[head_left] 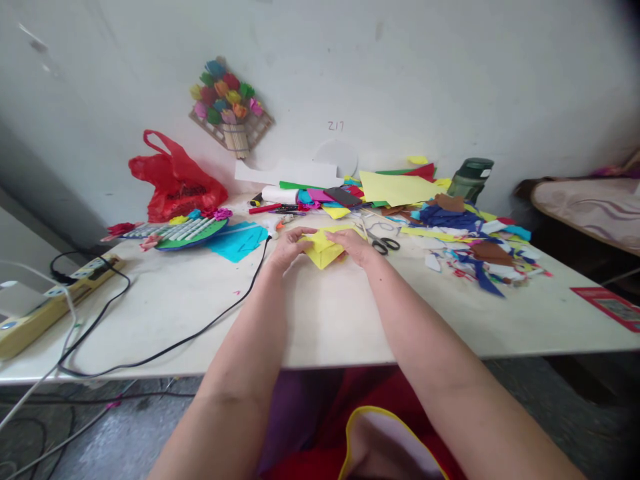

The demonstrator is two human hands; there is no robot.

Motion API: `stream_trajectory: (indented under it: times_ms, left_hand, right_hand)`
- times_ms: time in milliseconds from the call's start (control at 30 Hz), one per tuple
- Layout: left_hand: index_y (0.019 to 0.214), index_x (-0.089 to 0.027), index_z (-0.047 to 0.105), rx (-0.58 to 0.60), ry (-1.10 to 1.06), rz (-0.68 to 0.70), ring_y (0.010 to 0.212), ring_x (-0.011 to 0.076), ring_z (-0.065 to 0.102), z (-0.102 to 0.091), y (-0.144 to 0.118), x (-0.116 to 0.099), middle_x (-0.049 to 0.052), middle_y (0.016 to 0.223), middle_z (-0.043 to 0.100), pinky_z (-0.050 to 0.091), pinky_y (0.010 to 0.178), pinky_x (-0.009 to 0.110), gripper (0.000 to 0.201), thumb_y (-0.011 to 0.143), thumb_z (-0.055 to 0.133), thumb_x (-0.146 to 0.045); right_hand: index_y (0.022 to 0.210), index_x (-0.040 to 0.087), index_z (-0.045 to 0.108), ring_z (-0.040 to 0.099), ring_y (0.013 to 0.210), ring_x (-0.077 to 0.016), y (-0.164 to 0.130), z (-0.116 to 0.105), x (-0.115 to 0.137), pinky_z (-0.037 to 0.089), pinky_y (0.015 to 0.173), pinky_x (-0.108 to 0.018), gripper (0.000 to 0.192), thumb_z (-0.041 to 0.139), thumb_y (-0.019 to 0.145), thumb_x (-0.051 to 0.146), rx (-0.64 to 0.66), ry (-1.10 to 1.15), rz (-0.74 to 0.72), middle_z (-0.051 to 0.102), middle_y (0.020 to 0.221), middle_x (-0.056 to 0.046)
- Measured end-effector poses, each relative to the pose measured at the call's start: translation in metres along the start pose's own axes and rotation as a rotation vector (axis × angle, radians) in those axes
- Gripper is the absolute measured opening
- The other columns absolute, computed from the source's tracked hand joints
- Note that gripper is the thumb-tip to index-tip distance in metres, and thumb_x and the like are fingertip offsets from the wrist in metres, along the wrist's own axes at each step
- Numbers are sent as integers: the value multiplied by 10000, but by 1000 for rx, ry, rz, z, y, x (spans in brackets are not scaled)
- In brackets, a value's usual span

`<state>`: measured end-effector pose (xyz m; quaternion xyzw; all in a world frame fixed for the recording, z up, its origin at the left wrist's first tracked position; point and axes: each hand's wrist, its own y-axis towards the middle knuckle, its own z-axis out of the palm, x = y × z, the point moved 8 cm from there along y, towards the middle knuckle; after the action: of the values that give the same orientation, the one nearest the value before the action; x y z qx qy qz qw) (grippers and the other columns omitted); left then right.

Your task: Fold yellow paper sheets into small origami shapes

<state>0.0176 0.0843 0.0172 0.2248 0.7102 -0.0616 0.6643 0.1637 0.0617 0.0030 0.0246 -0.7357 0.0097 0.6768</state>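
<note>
A folded yellow paper (325,250) lies on the white table (320,313) in the middle, far from me. My left hand (290,247) presses on its left side, fingers bent over the edge. My right hand (356,247) grips its right side. Both hands pinch the same sheet between them. Black-handled scissors (384,243) rest just to the right of my right hand. A teal paper sheet (239,240) lies left of my left hand.
Coloured paper scraps (475,247) cover the right half. Paper sheets (395,187), a green bottle (469,179), a red plastic bag (175,180), a paper-flower craft (187,228), a black cable (190,337) and a power strip (55,303) are around. A paper bouquet (227,107) hangs on the wall.
</note>
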Motion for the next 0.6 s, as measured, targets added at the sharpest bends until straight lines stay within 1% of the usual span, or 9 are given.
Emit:
stream_trajectory:
  times_ms: [67, 133, 200, 267, 400, 500, 600]
  left_hand:
    - [998, -153, 643, 16, 18, 9, 670, 126, 579, 2, -1, -2, 11, 731, 644, 455, 608, 229, 407, 594, 642, -206]
    - [1026, -150, 638, 45, 29, 9, 643, 119, 567, 6, -1, -2, 6, 704, 630, 450, 591, 224, 433, 597, 644, -210]
    - [1055, -153, 628, 77, 15, -13, 636, 120, 567, 8, -1, 1, 8, 698, 625, 453, 587, 227, 466, 595, 651, -224]
    - [1052, -152, 631, 91, -43, -48, 671, 137, 584, 8, 1, 6, 24, 730, 636, 472, 603, 246, 461, 603, 645, -257]
    - [953, -131, 670, 56, -165, -82, 724, 178, 604, 2, 4, 13, 62, 775, 650, 513, 618, 298, 380, 633, 560, -305]
    - [926, -132, 680, 42, -154, -93, 696, 176, 599, -1, 5, 15, 61, 747, 648, 522, 596, 296, 366, 622, 551, -289]
    - [901, -131, 685, 41, -143, -93, 699, 170, 596, -1, 5, 16, 64, 770, 649, 525, 594, 291, 341, 627, 583, -305]
  right_hand:
    - [619, 152, 609, 520, 497, -121, 0, 2, 1, 367, 421, -221, 323, 725, 595, 452, 13, -45, -26, 592, 547, -6]
    - [586, 154, 592, 491, 496, -105, 0, 1, 3, 355, 449, -215, 309, 746, 557, 419, -6, -92, -68, 553, 513, 23]
    - [579, 153, 590, 476, 509, -95, 2, -1, 4, 349, 482, -212, 298, 747, 544, 403, -34, -128, -104, 535, 510, 38]
    - [580, 151, 596, 475, 525, -93, 3, -2, 4, 353, 514, -216, 287, 743, 542, 395, -48, -142, -116, 539, 523, 41]
    - [574, 155, 596, 468, 533, -96, 5, -3, 2, 347, 533, -226, 276, 738, 538, 388, -56, -134, -111, 541, 530, 37]
    - [568, 158, 590, 455, 524, -95, 5, -4, 0, 336, 524, -227, 264, 737, 536, 375, -60, -131, -97, 528, 521, 40]
    - [563, 158, 589, 440, 514, -87, 4, -4, 1, 324, 518, -223, 247, 735, 541, 356, -68, -137, -97, 515, 510, 48]
